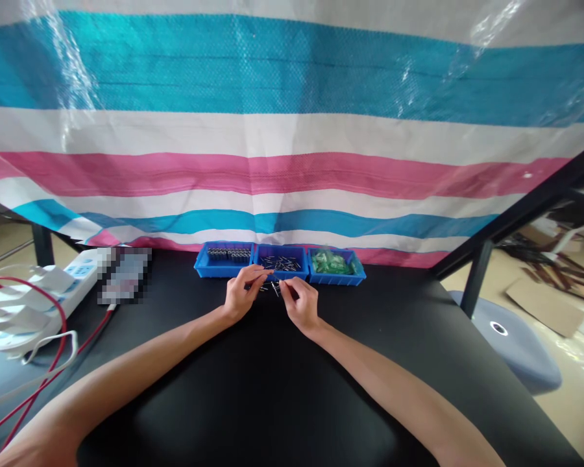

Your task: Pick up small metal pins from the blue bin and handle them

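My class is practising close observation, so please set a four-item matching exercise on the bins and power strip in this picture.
Column one
1. Left blue bin
2. Middle blue bin
3. Right blue bin
4. Power strip

Column two
A. Loose, scattered slim pieces inside
B. White, on the table's left side
C. Green contents
D. Dark pieces in rows

Pairs: 1-D, 2-A, 3-C, 4-B

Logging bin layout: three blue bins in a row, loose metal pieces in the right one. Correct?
No: the head view shows the loose metal pieces in the middle bin; the right bin holds green items. The rest stands.
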A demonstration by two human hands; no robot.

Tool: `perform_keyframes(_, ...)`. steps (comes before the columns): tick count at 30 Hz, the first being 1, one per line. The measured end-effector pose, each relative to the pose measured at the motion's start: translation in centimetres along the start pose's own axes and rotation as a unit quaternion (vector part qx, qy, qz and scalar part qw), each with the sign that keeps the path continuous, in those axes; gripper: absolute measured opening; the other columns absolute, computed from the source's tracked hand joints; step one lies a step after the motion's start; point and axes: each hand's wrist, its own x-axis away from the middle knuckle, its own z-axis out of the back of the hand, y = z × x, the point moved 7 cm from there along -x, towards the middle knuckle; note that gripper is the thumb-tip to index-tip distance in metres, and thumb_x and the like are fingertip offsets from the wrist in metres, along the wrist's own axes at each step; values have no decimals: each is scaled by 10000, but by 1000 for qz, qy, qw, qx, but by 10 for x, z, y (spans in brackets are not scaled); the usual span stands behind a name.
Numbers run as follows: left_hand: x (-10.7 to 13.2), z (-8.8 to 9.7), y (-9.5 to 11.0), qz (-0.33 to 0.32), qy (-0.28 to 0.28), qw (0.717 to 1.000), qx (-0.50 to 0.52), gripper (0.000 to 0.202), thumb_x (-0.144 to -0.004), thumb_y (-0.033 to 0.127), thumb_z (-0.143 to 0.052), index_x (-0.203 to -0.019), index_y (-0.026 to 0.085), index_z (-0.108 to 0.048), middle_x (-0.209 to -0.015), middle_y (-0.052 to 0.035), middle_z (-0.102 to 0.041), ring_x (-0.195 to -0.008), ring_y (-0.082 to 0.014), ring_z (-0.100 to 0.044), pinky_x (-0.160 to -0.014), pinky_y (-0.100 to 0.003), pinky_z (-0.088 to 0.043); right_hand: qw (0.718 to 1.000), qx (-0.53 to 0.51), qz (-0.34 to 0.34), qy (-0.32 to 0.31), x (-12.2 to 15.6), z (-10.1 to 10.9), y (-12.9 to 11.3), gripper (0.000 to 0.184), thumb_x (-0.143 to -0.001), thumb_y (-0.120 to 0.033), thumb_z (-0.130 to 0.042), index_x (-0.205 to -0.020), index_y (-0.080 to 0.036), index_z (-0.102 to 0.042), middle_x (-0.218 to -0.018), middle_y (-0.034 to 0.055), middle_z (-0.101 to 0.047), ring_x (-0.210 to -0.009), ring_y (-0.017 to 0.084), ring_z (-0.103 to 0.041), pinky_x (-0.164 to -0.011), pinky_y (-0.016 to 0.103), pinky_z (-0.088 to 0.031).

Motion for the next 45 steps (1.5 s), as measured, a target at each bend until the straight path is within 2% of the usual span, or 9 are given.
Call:
perform_keyframes(12, 0, 3, -1, 13, 21, 1000, 18, 187, -883, 285, -557, -990, 188, -675, -1009, -50, -680, -797, -142, -690, -690, -227, -582, 1000, 3, -3, 9, 0, 1, 0, 227, -913, -249, -491, -717, -176, -579, -615, 1, -524, -546, 112, -485, -561, 235, -399)
perform_keyframes(18, 1, 3, -5, 32, 21, 999, 35, 192, -887, 287, -550, -1021, 178, -633, -980, -52, -691, -750, -136, -685, -663, -228, -579, 1000, -9, -7, 14, 0, 3, 0, 232, -912, -270, -491, -722, -179, -589, -604, 0, -518, -532, 113, -483, -546, 239, -412)
perform_keyframes(25, 1, 2, -3, 22, 12, 1000, 13, 200, -891, 303, -543, -992, 187, -670, -1007, -51, -673, -779, -134, -683, -653, -218, -572, 999, -18, 24, -15, 1, -1, -4, 192, -909, -240, -501, -750, -183, -591, -637, 11, -557, -570, 125, -519, -564, 247, -423)
perform_keyframes(45, 2, 4, -3, 22, 28, 999, 34, 165, -880, 280, -560, -976, 173, -640, -965, -56, -692, -759, -141, -686, -661, -238, -584, 1000, -2, -1, 22, 0, 4, 0, 206, -902, -256, -505, -737, -182, -603, -613, 2, -535, -536, 115, -495, -551, 240, -423)
